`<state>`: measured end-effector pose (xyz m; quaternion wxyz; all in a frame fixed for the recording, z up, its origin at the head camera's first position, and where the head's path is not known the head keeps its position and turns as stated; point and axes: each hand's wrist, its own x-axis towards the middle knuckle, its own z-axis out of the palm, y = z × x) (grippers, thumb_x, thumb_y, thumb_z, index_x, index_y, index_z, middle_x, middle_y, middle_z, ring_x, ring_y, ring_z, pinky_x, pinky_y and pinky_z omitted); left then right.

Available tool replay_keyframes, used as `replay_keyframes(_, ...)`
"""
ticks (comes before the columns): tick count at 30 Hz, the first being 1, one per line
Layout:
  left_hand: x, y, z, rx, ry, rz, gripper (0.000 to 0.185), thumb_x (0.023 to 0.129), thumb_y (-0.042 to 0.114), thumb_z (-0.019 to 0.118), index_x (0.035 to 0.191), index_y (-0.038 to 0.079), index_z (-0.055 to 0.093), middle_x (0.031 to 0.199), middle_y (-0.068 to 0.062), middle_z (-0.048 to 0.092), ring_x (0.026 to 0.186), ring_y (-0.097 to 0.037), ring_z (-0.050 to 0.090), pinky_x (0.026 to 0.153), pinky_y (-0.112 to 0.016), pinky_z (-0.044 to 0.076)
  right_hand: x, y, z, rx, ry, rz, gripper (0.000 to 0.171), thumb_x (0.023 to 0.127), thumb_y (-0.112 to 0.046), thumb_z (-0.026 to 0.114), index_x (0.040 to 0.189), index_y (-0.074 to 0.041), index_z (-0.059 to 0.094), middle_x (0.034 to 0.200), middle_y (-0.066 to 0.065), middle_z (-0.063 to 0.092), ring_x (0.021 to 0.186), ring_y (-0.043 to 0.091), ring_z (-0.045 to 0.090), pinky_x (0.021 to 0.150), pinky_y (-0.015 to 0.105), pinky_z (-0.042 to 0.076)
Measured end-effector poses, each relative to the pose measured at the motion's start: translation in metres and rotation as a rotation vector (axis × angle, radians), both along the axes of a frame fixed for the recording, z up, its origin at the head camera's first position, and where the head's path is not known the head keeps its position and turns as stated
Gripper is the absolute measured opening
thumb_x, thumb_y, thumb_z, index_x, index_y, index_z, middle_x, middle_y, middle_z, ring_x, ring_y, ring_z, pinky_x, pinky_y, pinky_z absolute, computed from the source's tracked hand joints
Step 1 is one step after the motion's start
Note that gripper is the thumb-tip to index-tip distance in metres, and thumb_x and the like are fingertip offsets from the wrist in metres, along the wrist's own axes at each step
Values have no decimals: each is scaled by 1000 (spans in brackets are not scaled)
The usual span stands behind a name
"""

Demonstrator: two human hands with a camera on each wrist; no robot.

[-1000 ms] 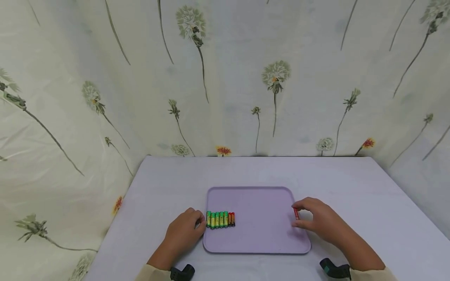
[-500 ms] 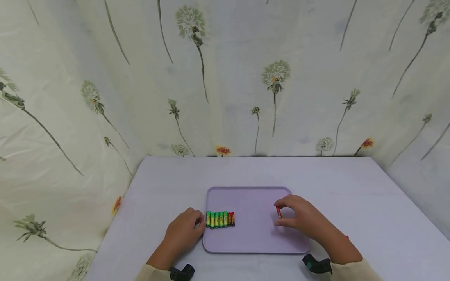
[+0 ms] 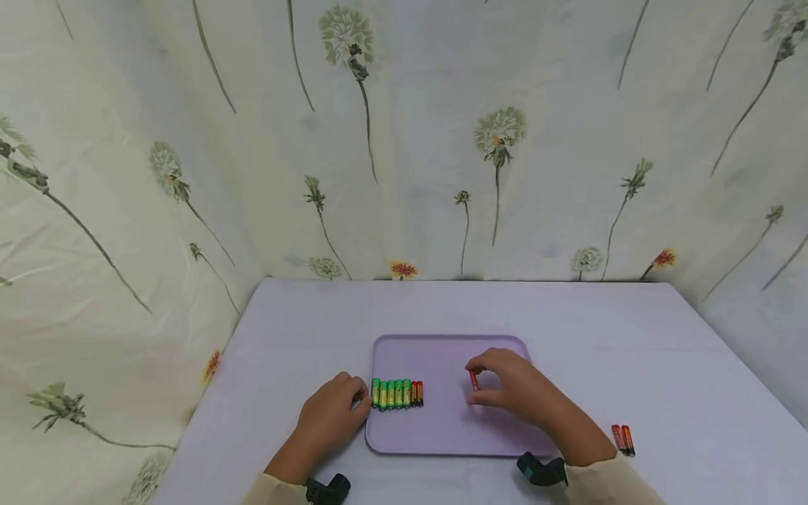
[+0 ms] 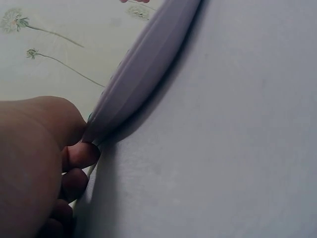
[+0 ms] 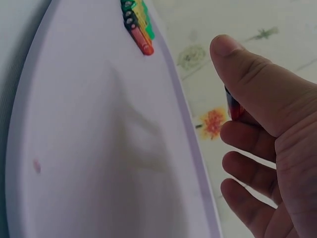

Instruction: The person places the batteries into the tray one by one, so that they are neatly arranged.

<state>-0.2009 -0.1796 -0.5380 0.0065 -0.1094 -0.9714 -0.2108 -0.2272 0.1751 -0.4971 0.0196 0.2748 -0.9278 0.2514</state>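
A lilac tray (image 3: 454, 435) lies on the table in front of me. Along its left side runs a row of several batteries (image 3: 396, 393), green-yellow ones with red ones at the right end. My left hand (image 3: 353, 401) sits at the tray's left rim (image 4: 143, 64), its curled fingers (image 4: 81, 154) pinching the edge. My right hand (image 3: 487, 384) hovers over the middle of the tray and pinches a red battery (image 3: 473, 379) upright between thumb and fingers. In the right wrist view the battery (image 5: 234, 106) peeks out behind the thumb (image 5: 247, 74), apart from the row (image 5: 138, 25).
Two more red batteries (image 3: 621, 438) lie on the pale table (image 3: 663, 365) to the right of the tray. A flower-printed curtain (image 3: 404, 140) closes off the back and both sides. Black wrist cameras (image 3: 541, 471) sit on both forearms.
My right hand has carried the red battery leftward from the tray's right edge to its middle, uncovering the two batteries on the table. The left hand has stayed at the rim.
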Motion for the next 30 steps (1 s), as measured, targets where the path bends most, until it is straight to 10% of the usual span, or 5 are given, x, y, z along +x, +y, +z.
replay_keyframes(30,-1,-1,1,-14,2,-6,12,100,36,64,92,26,64,86,11,50,73,-8,45,63,-27,39,-15,-67,3,20,-138,18,50,83,-40,89,122,-13,72,111,-8,68,114,19,61,102,46,50)
